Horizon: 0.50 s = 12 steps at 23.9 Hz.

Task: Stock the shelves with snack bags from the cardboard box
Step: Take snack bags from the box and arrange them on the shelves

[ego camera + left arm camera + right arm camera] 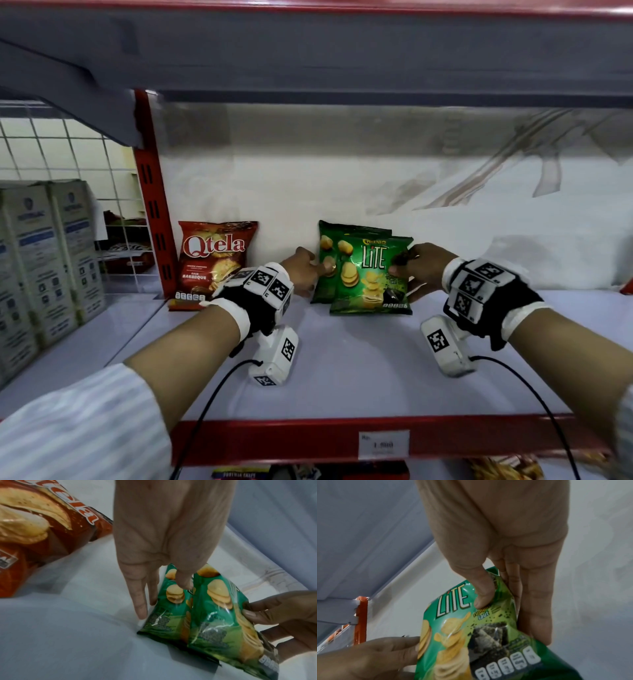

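Two green Lite snack bags stand on the white shelf (346, 370), the front bag (375, 274) overlapping the rear bag (329, 240). My left hand (317, 274) pinches the rear bag (171, 609) at its left edge, thumb on its face and straight fingers (141, 601) behind. My right hand (406, 274) pinches the front bag (453, 635) at its right edge, thumb in front, fingers behind. A red Qtela bag (212, 263) leans against the back at the shelf's left end. The cardboard box is out of view.
A red upright post (152, 205) bounds the shelf on the left. Beyond it stand white cartons (44, 267) before a wire grid (51, 144). A grey shelf (308, 51) hangs overhead. A price tag (383, 444) sits on the red front rail, with goods on the shelf below.
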Motion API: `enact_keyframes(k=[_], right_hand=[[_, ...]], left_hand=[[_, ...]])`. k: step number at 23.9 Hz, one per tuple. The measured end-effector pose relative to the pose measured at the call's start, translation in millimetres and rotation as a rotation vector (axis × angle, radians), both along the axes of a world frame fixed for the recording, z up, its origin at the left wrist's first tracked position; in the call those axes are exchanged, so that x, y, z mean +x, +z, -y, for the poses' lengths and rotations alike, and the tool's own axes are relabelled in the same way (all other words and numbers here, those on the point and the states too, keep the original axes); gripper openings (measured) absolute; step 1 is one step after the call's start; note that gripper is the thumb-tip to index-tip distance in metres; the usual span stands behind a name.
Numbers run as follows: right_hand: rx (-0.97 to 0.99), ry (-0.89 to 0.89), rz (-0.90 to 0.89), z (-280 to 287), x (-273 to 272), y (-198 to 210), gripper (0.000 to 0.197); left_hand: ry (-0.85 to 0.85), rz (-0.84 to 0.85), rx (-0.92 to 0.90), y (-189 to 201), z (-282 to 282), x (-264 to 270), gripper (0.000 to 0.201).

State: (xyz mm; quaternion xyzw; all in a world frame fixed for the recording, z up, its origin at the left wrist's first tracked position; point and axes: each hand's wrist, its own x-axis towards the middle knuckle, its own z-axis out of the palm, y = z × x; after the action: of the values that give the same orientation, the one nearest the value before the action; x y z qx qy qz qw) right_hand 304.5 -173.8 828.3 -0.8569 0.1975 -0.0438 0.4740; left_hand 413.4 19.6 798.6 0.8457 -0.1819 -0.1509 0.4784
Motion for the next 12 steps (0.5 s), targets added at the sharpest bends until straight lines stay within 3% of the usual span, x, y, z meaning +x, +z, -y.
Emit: enact_keyframes(k=[3, 5, 12], right_hand=[[0.020, -0.017, -0.006, 2.9, -1.0, -3.3, 0.032], [0.005, -0.032, -0.007, 5.5, -0.4, -3.4, 0.032], [-0.030, -0.037, -0.054, 17.6, -6.6, 1.1, 0.027]], left_hand=[[-0.007, 0.068, 0.161, -4.1, 8.7, 5.4, 0.077], [0.003, 0.147, 0.223, -3.2, 15.2, 8.4, 0.081], [-0.048, 0.232, 0.210, -2.3, 31.9, 5.6, 0.053]])
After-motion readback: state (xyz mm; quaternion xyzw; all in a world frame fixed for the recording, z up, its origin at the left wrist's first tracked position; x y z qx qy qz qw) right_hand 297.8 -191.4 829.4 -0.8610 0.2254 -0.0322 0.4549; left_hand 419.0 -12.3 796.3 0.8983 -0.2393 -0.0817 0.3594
